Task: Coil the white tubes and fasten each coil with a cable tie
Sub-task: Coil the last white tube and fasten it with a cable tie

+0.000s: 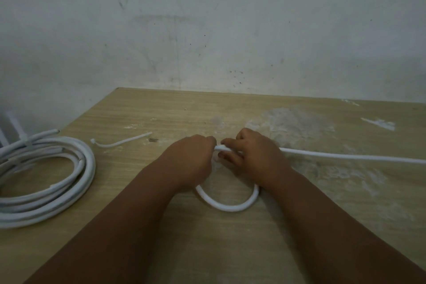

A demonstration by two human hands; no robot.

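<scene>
At mid-desk (230,249), you close a loop of the white tube (227,206) between both hands.
Your left hand (191,159) grips the crossing, fingers curled round it. Your right hand (251,157) pinches the tube that runs off the right edge. Lay each new turn onto this loop at matching size and clamp the crossing firmly. A cable tie (119,143) lies near the left edge, beside the coiled bundle (46,180).

The left hand (191,157) and right hand (255,157) meet bare forearms (bare to the frame's edge); the nails seem short in the dim light.
</scene>
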